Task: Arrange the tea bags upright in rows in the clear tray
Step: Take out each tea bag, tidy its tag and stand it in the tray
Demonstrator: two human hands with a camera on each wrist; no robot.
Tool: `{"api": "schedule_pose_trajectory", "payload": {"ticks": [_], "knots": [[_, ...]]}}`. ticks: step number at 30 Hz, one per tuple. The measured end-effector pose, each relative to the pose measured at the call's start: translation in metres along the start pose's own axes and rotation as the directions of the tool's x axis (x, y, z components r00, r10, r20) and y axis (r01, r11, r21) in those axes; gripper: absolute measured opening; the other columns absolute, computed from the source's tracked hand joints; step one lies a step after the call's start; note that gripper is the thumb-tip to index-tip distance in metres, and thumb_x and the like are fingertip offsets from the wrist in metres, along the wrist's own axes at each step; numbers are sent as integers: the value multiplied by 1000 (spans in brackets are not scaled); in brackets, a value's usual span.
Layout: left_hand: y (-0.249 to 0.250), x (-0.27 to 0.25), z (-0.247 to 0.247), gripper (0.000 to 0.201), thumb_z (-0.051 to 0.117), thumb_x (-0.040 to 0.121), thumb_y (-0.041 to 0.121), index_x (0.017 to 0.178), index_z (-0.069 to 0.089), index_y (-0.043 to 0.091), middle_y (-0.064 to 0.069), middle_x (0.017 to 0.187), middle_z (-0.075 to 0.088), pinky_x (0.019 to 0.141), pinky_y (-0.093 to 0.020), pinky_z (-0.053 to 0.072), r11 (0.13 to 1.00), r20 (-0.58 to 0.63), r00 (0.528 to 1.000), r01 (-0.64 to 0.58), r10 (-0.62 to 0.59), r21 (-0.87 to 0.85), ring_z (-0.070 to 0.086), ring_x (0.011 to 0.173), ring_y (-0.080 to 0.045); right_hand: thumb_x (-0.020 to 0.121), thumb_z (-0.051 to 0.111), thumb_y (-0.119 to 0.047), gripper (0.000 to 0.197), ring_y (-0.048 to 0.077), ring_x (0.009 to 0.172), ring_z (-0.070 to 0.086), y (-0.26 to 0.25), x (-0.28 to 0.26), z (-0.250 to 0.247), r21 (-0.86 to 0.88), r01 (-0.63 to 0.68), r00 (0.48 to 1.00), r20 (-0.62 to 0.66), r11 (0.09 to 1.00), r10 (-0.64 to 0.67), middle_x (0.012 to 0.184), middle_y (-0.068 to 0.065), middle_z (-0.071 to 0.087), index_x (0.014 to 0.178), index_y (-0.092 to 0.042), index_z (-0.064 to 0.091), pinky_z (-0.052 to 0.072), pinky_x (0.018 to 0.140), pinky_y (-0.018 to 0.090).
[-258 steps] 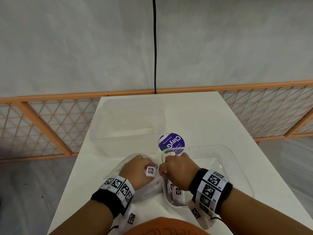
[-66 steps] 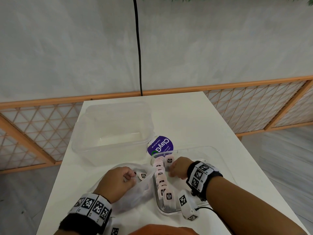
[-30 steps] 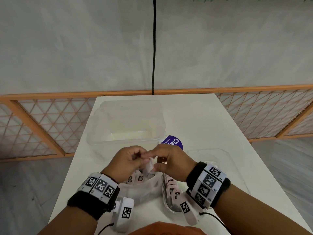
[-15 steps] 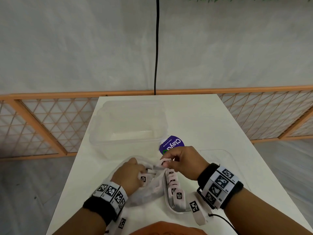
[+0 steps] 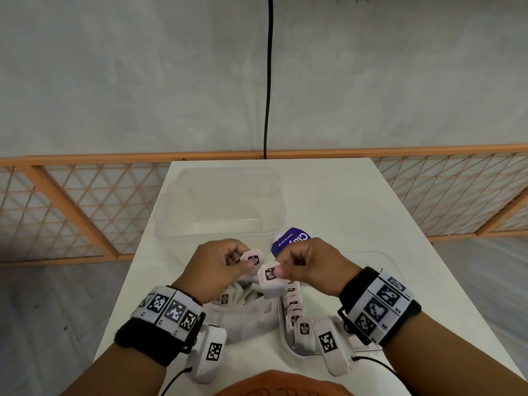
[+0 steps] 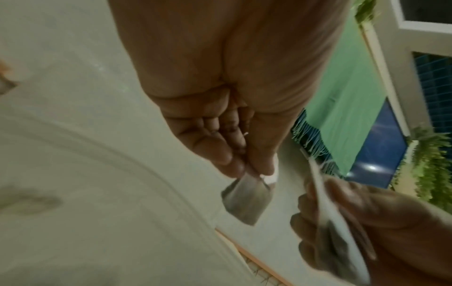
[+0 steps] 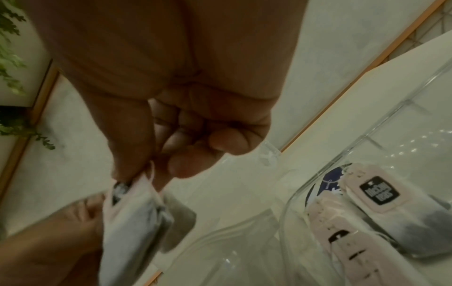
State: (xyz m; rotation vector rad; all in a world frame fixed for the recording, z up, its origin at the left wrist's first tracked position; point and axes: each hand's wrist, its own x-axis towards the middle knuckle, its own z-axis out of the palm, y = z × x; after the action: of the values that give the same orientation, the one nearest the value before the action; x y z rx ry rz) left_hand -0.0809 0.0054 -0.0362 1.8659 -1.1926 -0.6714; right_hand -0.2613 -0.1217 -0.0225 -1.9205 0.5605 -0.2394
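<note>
Both hands are raised above the table, close together. My left hand point(image 5: 243, 262) pinches a pale pink tea bag point(image 5: 253, 260) by its top; in the left wrist view this tea bag point(image 6: 247, 201) hangs from the fingertips. My right hand point(image 5: 281, 268) pinches a second tea bag point(image 5: 270, 277), which also shows as a tea bag point(image 7: 137, 218) below the thumb in the right wrist view. The clear tray point(image 5: 400, 270) lies under the right hand. A row of tea bags point(image 5: 297, 312) stands along its left wall. A clear plastic bag point(image 5: 243, 315) with more tea bags lies left of it.
A large clear tub point(image 5: 220, 201) stands further back on the white table point(image 5: 357, 201). A purple-labelled round lid point(image 5: 291, 238) lies between tub and tray. An orange lattice fence point(image 5: 85, 207) runs behind and beside the table. A black cable point(image 5: 268, 81) hangs down the wall.
My left hand has come up out of the plastic bag with a tea bag. My right hand has moved left toward it, still pinching its tea bag.
</note>
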Motion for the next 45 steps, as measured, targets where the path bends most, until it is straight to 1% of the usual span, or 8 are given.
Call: {"api": "schedule_pose_trajectory", "payload": {"ticks": [7, 14, 22, 25, 30, 36, 41, 45], "knots": [[15, -2, 0, 20, 65, 88, 8, 87, 73, 27, 2, 82, 74, 77, -30, 54, 998, 81, 995, -52, 55, -46, 68, 75, -13, 78, 78, -20, 22, 4, 56, 47, 1, 10, 7, 18, -41, 992, -116, 999, 42, 56, -15, 56, 64, -26, 62, 40, 59, 16], [22, -5, 2, 38, 57, 91, 1, 88, 73, 36, 5, 82, 74, 67, -25, 57, 992, 99, 992, -69, 80, -108, 69, 71, -13, 78, 77, -15, 21, 13, 55, 56, 2, 9, 10, 129, -74, 979, -177, 989, 97, 65, 3, 63, 66, -16, 60, 42, 52, 22], [22, -5, 12, 33, 73, 80, 4, 88, 73, 36, -6, 78, 71, 69, -32, 55, 990, 8, 996, -84, 85, -113, 65, 71, -27, 85, 70, -8, 18, 12, 52, 61, 3, 8, 15, 167, -67, 981, -170, 984, 95, 59, 3, 65, 75, -13, 56, 44, 50, 21], [20, -4, 17, 34, 74, 79, 5, 87, 72, 38, -3, 74, 69, 64, -27, 53, 990, -44, 996, -85, 80, -110, 62, 64, -20, 85, 68, -5, 13, 13, 55, 61, 4, 7, 15, 225, -66, 980, -171, 972, 106, 65, 3, 67, 89, -14, 59, 45, 51, 21], [19, -5, 20, 40, 78, 76, 10, 102, 64, 38, 7, 77, 70, 69, -13, 50, 989, -8, 998, -68, 67, -129, 64, 70, -5, 88, 65, -6, 21, 12, 55, 56, 12, 4, 4, 178, -91, 975, -183, 980, 124, 61, 2, 64, 71, -16, 60, 46, 56, 22], [-1, -9, 12, 29, 76, 79, 15, 98, 67, 34, 18, 82, 68, 70, -16, 50, 1000, -7, 1000, -10, 10, -9, 63, 72, -5, 83, 66, -4, 21, 22, 54, 50, 68, 5, -33, 213, -374, 818, -384, 903, 429, 57, 11, 60, 64, -8, 58, 44, 57, 31], [-8, -13, 13, 23, 77, 79, 20, 93, 67, 36, 17, 80, 67, 72, -26, 54, 999, 29, 999, 31, -32, 38, 61, 70, -6, 86, 63, -9, 26, 25, 65, 57, 100, 4, -33, 51, -676, 719, -174, 735, 673, 70, 12, 62, 63, -14, 54, 55, 73, 41], [-11, -14, 15, 21, 77, 79, 23, 93, 67, 35, 16, 81, 66, 71, -27, 54, 998, 38, 998, 46, -48, 36, 61, 69, -6, 86, 65, -6, 19, 19, 82, 64, 105, 8, -28, 100, -727, 669, -116, 679, 734, 82, 5, 62, 74, -18, 55, 58, 83, 32]]}}
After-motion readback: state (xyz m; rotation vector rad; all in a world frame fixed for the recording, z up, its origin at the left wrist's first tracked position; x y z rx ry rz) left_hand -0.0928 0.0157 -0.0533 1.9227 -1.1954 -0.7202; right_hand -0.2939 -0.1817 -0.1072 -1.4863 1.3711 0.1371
